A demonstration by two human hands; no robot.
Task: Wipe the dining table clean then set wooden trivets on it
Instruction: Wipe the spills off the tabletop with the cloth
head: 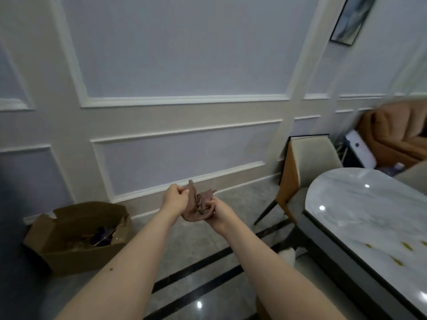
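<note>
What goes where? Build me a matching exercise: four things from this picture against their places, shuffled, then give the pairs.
Things:
1. brown cloth
2. cardboard box
3. marble dining table
4. framed picture

Places:
A. on the floor by the wall, lower left
B. high on the wall, upper right
C. held between both hands, out in front
D. at the right, beside a chair

Pairs: 1-C, 2-A, 3-D, 4-B

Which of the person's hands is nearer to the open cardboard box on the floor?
The left hand. It grips the brown cloth on the side towards the cardboard box, which sits lower left. The right hand holds the cloth's other side, towards the table.
</note>
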